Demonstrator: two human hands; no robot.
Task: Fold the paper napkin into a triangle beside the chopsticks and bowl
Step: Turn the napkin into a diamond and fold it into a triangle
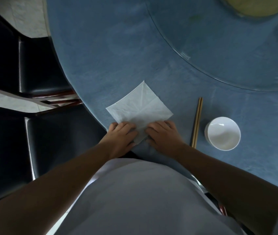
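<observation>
Right then, napkin lay flat on the blue table as a diamond, w/ the chopsticks just to its right and the white bowl beyond them. Both hands sat on its near corner: left hand and right hand, palms down, fingers loosely spread and pressing the paper, not pinching anything. No diagonal fold made yet, only old crease lines. I judged the tissue v. light, limp, easy to tear or skid on the cloth. Best hold, imo: pinch that near corner while one hand pins the sheet, then carry it to the far corner.
</observation>
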